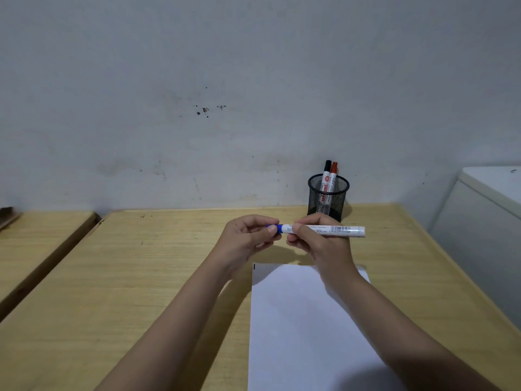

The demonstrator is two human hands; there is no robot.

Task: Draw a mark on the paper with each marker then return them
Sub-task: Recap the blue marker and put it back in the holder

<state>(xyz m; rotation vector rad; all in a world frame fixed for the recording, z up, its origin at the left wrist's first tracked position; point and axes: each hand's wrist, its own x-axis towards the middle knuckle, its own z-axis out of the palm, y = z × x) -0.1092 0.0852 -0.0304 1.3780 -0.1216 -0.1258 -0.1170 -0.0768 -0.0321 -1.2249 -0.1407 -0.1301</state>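
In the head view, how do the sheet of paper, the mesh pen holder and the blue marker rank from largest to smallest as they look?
1. The sheet of paper, largest by far, though it also lies nearest the camera.
2. and 3. Unsure: the blue marker looks longer, the mesh pen holder looks wider and covers more area, and it stands farther away.

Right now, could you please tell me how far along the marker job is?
Early, it seems. The paper looks blank apart from a small dark spot at its top-left corner. In hand: the blue marker, right hand on the barrel, left hand at the cap. The black marker and red marker wait in the mesh cup.
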